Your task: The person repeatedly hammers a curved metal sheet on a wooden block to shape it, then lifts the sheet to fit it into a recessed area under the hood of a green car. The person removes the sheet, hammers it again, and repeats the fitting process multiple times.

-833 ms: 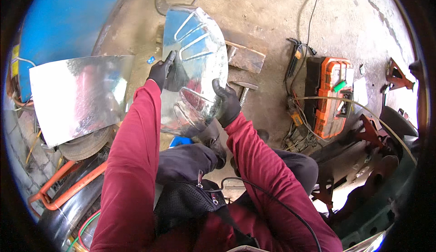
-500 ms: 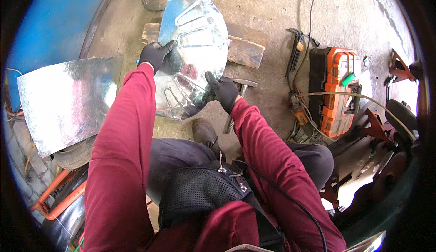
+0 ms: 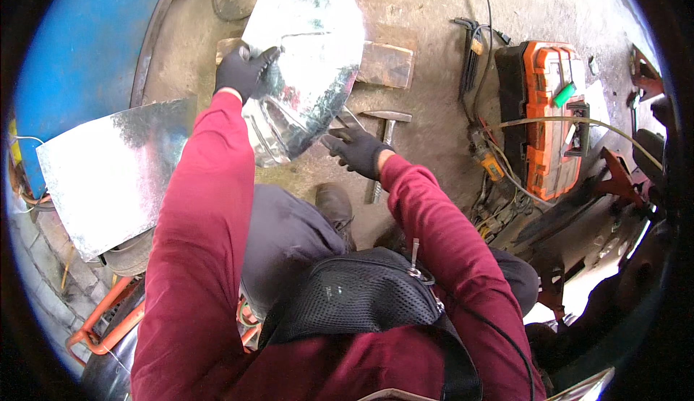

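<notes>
A shiny, rounded sheet-metal piece (image 3: 318,61) with raised ribs pressed into it is tilted up in front of me. My left hand (image 3: 246,73), in a black glove, grips its left edge, thumb on the near face. By the lower right edge, my gloved right hand (image 3: 356,149) is off the sheet with its fingers apart. A hammer (image 3: 388,130) lies on the floor just past the right hand. Between that hand and the sheet shows a thin metal strip (image 3: 349,117), whose kind I cannot make out.
Behind the sheet lie wooden boards (image 3: 387,65). At right stand an orange and black toolbox (image 3: 553,119) and a corded power tool (image 3: 488,159). A flat metal sheet (image 3: 108,173) leans at left on a tire, near a blue panel (image 3: 87,47) and orange tubing (image 3: 108,329).
My right hand has let go of the sheet's lower right edge and opened. The rounded piece has turned and tilted in my left hand, moving up a little in view.
</notes>
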Available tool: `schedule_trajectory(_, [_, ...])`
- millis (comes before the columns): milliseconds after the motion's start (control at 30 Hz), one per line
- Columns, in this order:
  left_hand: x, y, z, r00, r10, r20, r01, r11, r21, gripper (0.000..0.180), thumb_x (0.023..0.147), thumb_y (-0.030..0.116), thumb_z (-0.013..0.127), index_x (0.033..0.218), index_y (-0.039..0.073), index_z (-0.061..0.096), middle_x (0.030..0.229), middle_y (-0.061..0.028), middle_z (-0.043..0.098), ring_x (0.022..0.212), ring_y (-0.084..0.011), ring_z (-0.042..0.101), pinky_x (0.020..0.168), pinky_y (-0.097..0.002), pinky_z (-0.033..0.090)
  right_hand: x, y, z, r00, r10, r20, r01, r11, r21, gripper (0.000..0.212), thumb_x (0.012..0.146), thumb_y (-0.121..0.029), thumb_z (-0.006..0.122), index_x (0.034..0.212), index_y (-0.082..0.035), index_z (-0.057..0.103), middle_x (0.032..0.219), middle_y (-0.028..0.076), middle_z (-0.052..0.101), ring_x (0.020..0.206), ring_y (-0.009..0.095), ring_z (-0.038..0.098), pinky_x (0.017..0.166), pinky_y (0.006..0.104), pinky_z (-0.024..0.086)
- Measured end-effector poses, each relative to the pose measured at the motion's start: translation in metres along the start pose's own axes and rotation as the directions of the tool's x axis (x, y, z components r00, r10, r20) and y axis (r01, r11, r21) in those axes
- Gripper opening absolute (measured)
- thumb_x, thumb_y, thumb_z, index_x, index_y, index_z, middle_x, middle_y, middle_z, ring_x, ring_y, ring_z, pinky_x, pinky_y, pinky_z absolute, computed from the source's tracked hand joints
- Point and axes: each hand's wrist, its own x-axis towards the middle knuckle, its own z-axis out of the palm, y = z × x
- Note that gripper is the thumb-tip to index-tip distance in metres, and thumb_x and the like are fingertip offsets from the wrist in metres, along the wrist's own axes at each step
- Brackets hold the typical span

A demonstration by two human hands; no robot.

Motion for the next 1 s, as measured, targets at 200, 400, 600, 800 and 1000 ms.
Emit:
schedule_trajectory(200, [0.042, -0.004, -0.02, 0.996, 0.037, 0.077, -0.05, 0.981, 0.185, 0.073, 0.083, 0.073, 0.079, 0.074, 0.005, 0.057, 0.067, -0.0051, 0.053, 0.066, -0.0173, 0.047, 0.065, -0.0355, 0.045, -0.03, 0.055, -0.035, 0.931, 0.149, -0.335, -0.277, 0.883, -0.378, 0.067, 0.099, -0.066, 0.058, 0.116, -0.003, 0.077, 0.116, 0.032, 0.071, 0.116, 0.047, 0.068, 0.099, 0.0512, 0.053])
schedule_trajectory(400, [0.062, -0.01, -0.021, 0.991, -0.044, 0.127, 0.013, 0.972, 0.234, 0.077, 0.08, 0.072, 0.08, 0.098, -0.003, 0.074, 0.091, -0.0195, 0.077, 0.085, -0.0301, 0.073, 0.082, -0.0407, 0.054, -0.04, 0.088, -0.005, 0.825, 0.356, -0.439, -0.519, 0.786, -0.336, 0.072, 0.092, -0.068, 0.065, 0.124, -0.003, 0.073, 0.122, 0.029, 0.072, 0.116, 0.047, 0.069, 0.1, 0.052, 0.054])
schedule_trajectory(600, [0.055, 0.001, -0.012, 0.998, -0.058, 0.023, 0.054, 0.984, 0.172, 0.068, 0.079, 0.068, 0.084, 0.092, 0.002, 0.077, 0.087, -0.0114, 0.078, 0.081, -0.0207, 0.073, 0.083, -0.0368, 0.055, -0.023, 0.111, 0.012, 0.694, 0.394, -0.602, -0.57, 0.812, -0.126, 0.057, 0.09, -0.052, 0.072, 0.123, -0.006, 0.065, 0.121, 0.028, 0.072, 0.115, 0.047, 0.069, 0.099, 0.055, 0.054])
schedule_trajectory(800, [0.056, -0.02, -0.016, 0.998, 0.062, 0.012, -0.063, 0.993, 0.104, 0.064, 0.077, 0.067, 0.086, 0.093, 0.005, 0.078, 0.088, -0.0078, 0.079, 0.083, -0.0202, 0.074, 0.085, -0.0366, 0.055, -0.038, 0.104, 0.004, 0.609, 0.397, -0.686, -0.549, 0.836, -0.004, 0.044, 0.087, -0.031, 0.074, 0.121, -0.005, 0.062, 0.121, 0.027, 0.072, 0.114, 0.047, 0.069, 0.098, 0.0539, 0.054])
schedule_trajectory(1000, [0.058, -0.019, -0.008, 1.0, -0.014, 0.008, 0.012, 0.985, 0.169, 0.071, 0.077, 0.072, 0.084, 0.093, 0.004, 0.077, 0.087, -0.0077, 0.078, 0.085, -0.0196, 0.072, 0.086, -0.0367, 0.054, -0.053, 0.078, 0.001, 0.434, -0.127, -0.892, -0.409, 0.854, -0.321, 0.066, 0.086, -0.032, 0.079, 0.143, -0.009, 0.055, 0.139, 0.022, 0.057, 0.132, 0.044, 0.055, 0.11, 0.0528, 0.044])
